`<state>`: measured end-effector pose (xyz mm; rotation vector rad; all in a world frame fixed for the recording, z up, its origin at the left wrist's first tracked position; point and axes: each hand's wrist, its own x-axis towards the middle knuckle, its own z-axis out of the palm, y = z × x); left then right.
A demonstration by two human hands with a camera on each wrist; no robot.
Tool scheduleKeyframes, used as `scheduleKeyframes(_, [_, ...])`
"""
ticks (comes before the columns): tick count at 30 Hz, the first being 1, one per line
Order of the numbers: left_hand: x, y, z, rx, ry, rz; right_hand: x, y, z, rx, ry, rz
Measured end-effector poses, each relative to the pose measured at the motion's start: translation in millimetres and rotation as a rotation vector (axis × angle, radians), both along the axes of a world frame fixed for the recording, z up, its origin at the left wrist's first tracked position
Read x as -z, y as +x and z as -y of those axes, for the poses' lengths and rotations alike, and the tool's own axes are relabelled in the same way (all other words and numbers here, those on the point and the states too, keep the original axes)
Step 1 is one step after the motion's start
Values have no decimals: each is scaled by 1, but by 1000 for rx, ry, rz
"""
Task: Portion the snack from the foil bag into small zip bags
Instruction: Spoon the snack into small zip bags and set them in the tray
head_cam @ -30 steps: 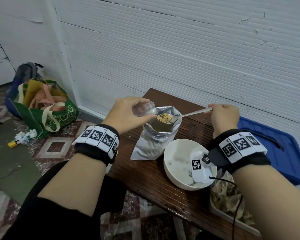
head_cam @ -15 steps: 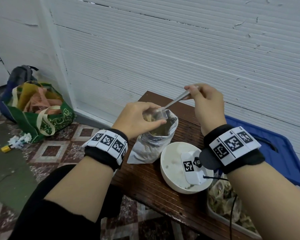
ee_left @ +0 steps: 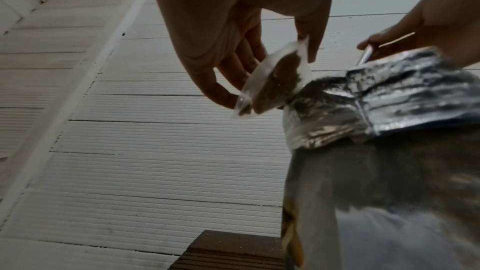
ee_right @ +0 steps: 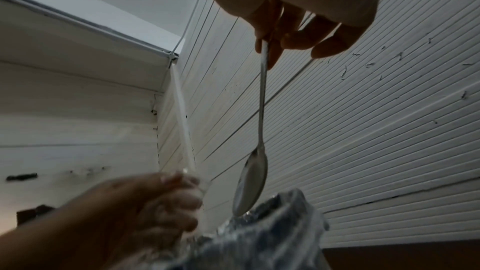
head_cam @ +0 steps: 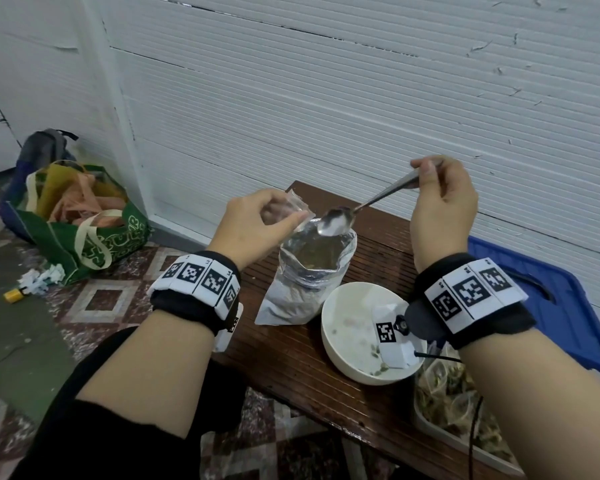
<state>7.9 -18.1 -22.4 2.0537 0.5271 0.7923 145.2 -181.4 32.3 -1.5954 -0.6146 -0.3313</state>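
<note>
An open silver foil bag (head_cam: 303, 282) (ee_left: 363, 110) (ee_right: 272, 233) stands on the dark wooden table (head_cam: 291, 358), snack showing inside. My left hand (head_cam: 257, 226) (ee_left: 233, 52) pinches a small clear zip bag (head_cam: 297, 209) (ee_left: 275, 81) at the foil bag's left rim; brown snack lies inside it. My right hand (head_cam: 440, 199) (ee_right: 293, 34) pinches the handle end of a metal spoon (head_cam: 336, 221) (ee_right: 252, 178). The spoon's empty bowl hangs over the foil bag's mouth, just right of the zip bag.
A white bowl (head_cam: 357, 341) with a few snack bits sits by my right wrist. A tray of filled small bags (head_cam: 465, 410) lies at the table's near right. A blue bin lid (head_cam: 551, 306) is further right. A green tote (head_cam: 84, 223) rests on the floor, left.
The spoon, loaded with snack a second ago, tipped into the zip bag and now hangs empty over the foil bag. My right hand rose and tilted the handle up.
</note>
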Motion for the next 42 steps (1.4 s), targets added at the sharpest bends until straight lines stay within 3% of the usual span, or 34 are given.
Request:
scheduleKeyframes(7, [6, 2, -1, 87, 28, -96, 45, -13, -9, -173, -463, 214])
scheduleKeyframes(12, [7, 2, -2, 88, 12, -92, 64, -24, -9, -168, -821, 453])
scheduleKeyframes(17, [10, 3, -2, 89, 4, -83, 65, -24, -14, -174, -967, 399])
scheduleKeyframes(20, [9, 3, -1, 90, 0, -100, 66, -21, -16, -190, -940, 324])
scheduleKeyframes(24, [7, 2, 1, 88, -8, -126, 69, -20, -19, -253, -718, 75])
scheduleKeyframes(33, [4, -1, -1, 77, -9, -99, 43, -9, -10, 60, -446, -229])
scheduleKeyframes(42, [-2, -5, -2, 40, -10, -81, 24, 22, 2, 152, -359, -299])
